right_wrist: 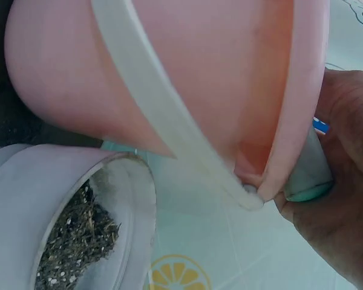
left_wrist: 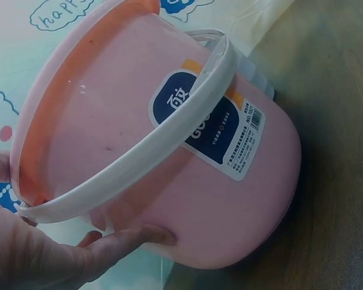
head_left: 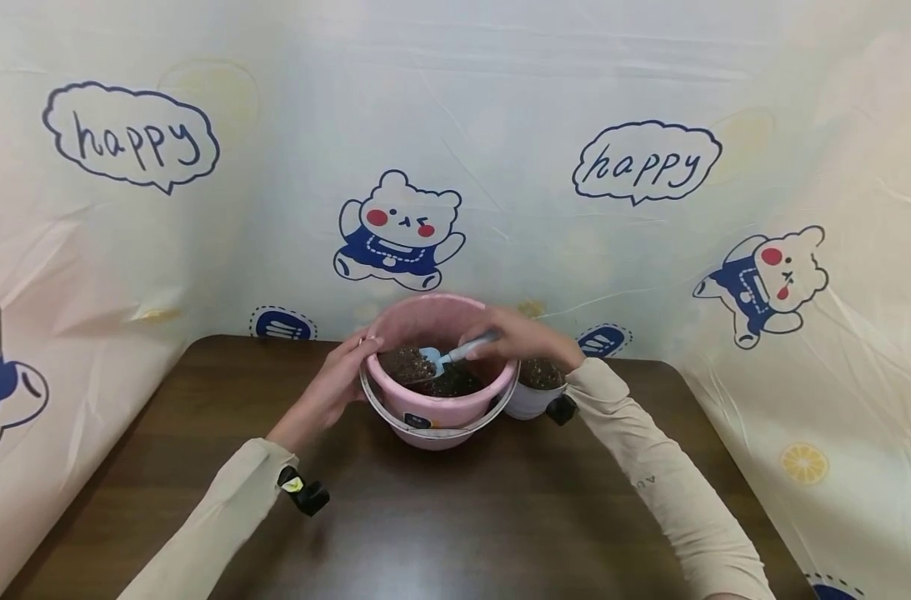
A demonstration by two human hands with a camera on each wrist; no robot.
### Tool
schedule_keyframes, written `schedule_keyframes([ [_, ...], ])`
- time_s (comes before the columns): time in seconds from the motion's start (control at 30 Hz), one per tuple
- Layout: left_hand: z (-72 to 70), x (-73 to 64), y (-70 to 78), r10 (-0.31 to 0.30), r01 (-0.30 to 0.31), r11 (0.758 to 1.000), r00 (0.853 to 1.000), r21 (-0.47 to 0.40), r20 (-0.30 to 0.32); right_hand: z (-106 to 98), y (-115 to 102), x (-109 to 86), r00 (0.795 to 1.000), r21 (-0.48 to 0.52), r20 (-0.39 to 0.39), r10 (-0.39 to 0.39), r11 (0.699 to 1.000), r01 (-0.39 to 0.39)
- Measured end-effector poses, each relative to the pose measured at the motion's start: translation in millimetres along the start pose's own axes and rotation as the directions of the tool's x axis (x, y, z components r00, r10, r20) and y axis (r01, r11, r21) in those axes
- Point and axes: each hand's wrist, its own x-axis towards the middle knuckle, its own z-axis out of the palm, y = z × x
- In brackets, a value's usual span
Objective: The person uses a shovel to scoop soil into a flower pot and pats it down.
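Observation:
A pink bucket (head_left: 449, 410) with a white handle (left_wrist: 142, 145) hanging down its front stands toward the back of the table, dark soil (head_left: 458, 383) inside. My left hand (head_left: 340, 375) grips its left side, fingers at the rim and thumb pressed against the outer wall. Over the opening, my right hand (head_left: 523, 335) holds a small trowel (head_left: 463, 347) by its grey handle. The trowel's light blue blade points down and left, right at the soil inside the bucket. In the right wrist view only the handle's end shows; the bucket wall hides the blade.
To the bucket's right stands a white pot (right_wrist: 18, 205) with soil mix (right_wrist: 78, 241) in it, close beside the bucket. The brown wooden table (head_left: 395, 525) extends toward me. A printed curtain (head_left: 515, 242) hangs behind and along both sides.

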Motion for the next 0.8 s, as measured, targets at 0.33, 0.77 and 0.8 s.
schedule_keyframes([
  [0.33, -2.1, 2.8, 3.4, 0.004, -0.004, 1.0, 1.0, -0.003, 0.011, -3, 5, -6.9, 0.992, -0.052, -0.106, -0.074, 0.996, 0.069],
  [0.77, -1.1, -0.1, 1.1, 0.006, -0.006, 1.0, 1.0, 0.004, 0.013, -1, 8, -32.0, 0.941, -0.137, -0.325, -0.093, 0.989, 0.051],
  [0.8, -1.1, -0.1, 0.6, 0.006, -0.006, 1.0, 1.0, 0.005, 0.011, -1, 8, -33.5, 0.938, -0.153, -0.334, -0.096, 0.987, 0.046],
])
